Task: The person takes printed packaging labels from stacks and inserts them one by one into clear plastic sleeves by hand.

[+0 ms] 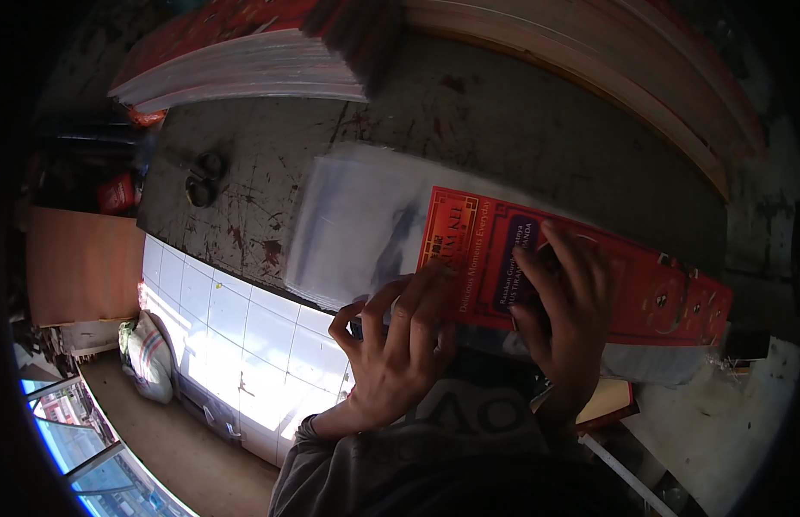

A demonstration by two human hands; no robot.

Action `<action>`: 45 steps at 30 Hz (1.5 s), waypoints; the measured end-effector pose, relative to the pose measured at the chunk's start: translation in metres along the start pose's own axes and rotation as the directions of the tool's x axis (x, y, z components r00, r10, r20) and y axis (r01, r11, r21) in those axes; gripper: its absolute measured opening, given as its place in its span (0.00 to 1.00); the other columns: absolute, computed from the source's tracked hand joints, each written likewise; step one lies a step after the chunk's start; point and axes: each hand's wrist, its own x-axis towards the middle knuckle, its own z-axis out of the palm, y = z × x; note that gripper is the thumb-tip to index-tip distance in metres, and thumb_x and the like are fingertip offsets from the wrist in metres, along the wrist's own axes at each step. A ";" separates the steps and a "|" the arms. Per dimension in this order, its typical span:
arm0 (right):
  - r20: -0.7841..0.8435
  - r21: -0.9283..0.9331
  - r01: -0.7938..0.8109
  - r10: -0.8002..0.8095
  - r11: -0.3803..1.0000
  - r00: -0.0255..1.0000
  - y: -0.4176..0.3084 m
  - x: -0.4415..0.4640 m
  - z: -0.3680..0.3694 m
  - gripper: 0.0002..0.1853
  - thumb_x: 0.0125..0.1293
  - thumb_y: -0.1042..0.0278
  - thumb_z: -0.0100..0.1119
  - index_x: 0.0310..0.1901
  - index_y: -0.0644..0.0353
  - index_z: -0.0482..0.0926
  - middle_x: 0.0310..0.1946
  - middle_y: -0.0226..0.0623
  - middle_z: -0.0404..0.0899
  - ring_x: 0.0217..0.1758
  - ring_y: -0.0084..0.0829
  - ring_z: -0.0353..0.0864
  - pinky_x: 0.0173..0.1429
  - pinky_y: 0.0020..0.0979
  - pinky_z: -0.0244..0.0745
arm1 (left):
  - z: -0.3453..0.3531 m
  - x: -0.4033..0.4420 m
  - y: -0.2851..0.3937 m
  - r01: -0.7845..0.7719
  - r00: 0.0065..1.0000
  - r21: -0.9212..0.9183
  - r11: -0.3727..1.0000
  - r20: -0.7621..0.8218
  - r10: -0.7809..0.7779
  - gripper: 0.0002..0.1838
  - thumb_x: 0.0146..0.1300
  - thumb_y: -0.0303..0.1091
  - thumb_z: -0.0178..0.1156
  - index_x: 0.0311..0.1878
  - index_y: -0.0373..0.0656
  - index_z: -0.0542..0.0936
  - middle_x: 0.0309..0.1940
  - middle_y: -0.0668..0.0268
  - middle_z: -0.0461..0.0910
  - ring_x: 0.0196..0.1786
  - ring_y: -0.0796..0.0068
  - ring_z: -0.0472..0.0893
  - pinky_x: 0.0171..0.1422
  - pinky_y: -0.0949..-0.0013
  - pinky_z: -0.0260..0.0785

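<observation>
A long red printed sheet (641, 297) with yellow and white lettering lies on a stack of clear plastic sleeves (357, 215) on the dark worktable (271, 146). My left hand (400, 345) rests at the sheet's left end, its bent fingers around the lower edge and on the plastic; whether they pinch anything is hidden. On the sheet's purple panel, my right hand (568, 306) touches the print with its fingers spread and curved.
Black-handled scissors (204, 179) lie at the table's left. Stacks of red-edged sheets (245, 65) stand at the back left, and another long stack (589, 65) lines the back right. A white sack (150, 358) stands on the floor.
</observation>
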 end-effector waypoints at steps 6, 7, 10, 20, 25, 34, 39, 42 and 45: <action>0.010 0.002 -0.017 0.017 1.000 1.000 -0.002 0.000 -0.001 0.26 0.54 0.57 0.60 0.58 0.45 0.74 0.65 0.35 0.64 0.65 0.40 0.63 0.70 0.52 0.49 | -0.001 0.026 -0.016 -0.054 0.998 -0.225 0.973 -0.023 0.050 0.26 0.46 0.24 0.69 0.49 0.42 0.70 0.45 0.68 0.80 0.48 0.68 0.77 0.52 0.61 0.57; 0.006 0.000 -0.015 0.015 1.000 1.000 -0.002 0.000 -0.001 0.26 0.54 0.57 0.60 0.58 0.45 0.74 0.65 0.35 0.64 0.65 0.40 0.63 0.70 0.52 0.49 | 0.000 0.031 -0.020 -0.112 0.994 -0.269 0.957 -0.025 0.109 0.26 0.47 0.25 0.69 0.49 0.41 0.70 0.44 0.68 0.80 0.45 0.69 0.78 0.50 0.63 0.58; 0.009 -0.009 -0.018 0.018 1.000 1.000 -0.003 0.000 -0.002 0.26 0.54 0.56 0.60 0.57 0.46 0.74 0.64 0.35 0.64 0.65 0.40 0.63 0.70 0.52 0.49 | -0.002 0.042 -0.025 -0.171 0.984 -0.335 0.926 -0.014 0.177 0.26 0.48 0.25 0.69 0.50 0.40 0.69 0.40 0.68 0.81 0.41 0.70 0.79 0.48 0.64 0.59; -0.008 0.014 -0.020 0.020 1.000 1.000 -0.002 0.000 0.000 0.24 0.56 0.55 0.58 0.57 0.46 0.75 0.64 0.35 0.65 0.64 0.40 0.64 0.70 0.52 0.49 | -0.008 0.052 -0.028 -0.080 0.983 -0.417 0.905 0.117 0.140 0.20 0.53 0.27 0.63 0.51 0.38 0.71 0.33 0.72 0.79 0.38 0.74 0.79 0.45 0.66 0.61; -0.008 0.023 -0.005 0.005 1.000 1.000 -0.001 0.000 -0.001 0.25 0.55 0.56 0.59 0.57 0.47 0.75 0.64 0.36 0.65 0.64 0.39 0.64 0.70 0.52 0.50 | -0.006 0.056 -0.030 -0.113 0.963 -0.375 0.920 0.189 0.195 0.25 0.54 0.27 0.63 0.56 0.39 0.70 0.30 0.69 0.76 0.37 0.71 0.77 0.44 0.65 0.62; -0.012 0.039 -0.002 0.003 0.999 1.000 -0.001 0.000 0.000 0.26 0.54 0.57 0.60 0.57 0.47 0.74 0.64 0.36 0.64 0.64 0.40 0.64 0.69 0.52 0.51 | -0.001 0.047 -0.031 -0.173 0.978 -0.371 0.912 0.046 0.204 0.29 0.50 0.23 0.64 0.58 0.37 0.69 0.34 0.66 0.79 0.36 0.68 0.75 0.44 0.64 0.62; -0.013 0.028 -0.004 0.005 1.000 1.000 -0.001 0.000 0.000 0.26 0.53 0.58 0.61 0.57 0.46 0.74 0.64 0.35 0.64 0.64 0.40 0.64 0.69 0.53 0.51 | -0.002 0.047 -0.030 -0.185 0.975 -0.346 0.920 0.056 0.217 0.29 0.50 0.23 0.64 0.58 0.37 0.69 0.34 0.65 0.79 0.37 0.67 0.75 0.44 0.63 0.61; -0.007 0.027 -0.012 0.013 1.000 1.000 -0.002 0.000 -0.001 0.26 0.53 0.58 0.61 0.57 0.46 0.74 0.64 0.35 0.64 0.64 0.40 0.64 0.70 0.53 0.50 | -0.003 0.048 -0.030 -0.166 0.967 -0.339 0.926 0.127 0.220 0.25 0.52 0.27 0.64 0.55 0.37 0.71 0.43 0.67 0.78 0.39 0.72 0.76 0.44 0.66 0.60; -0.003 0.027 -0.019 0.019 0.999 1.000 -0.002 0.000 -0.002 0.26 0.53 0.58 0.61 0.57 0.46 0.74 0.64 0.35 0.64 0.64 0.39 0.64 0.70 0.52 0.50 | -0.001 0.044 -0.029 -0.182 0.975 -0.323 0.929 0.060 0.212 0.25 0.52 0.26 0.64 0.56 0.37 0.71 0.43 0.68 0.78 0.39 0.73 0.76 0.44 0.66 0.59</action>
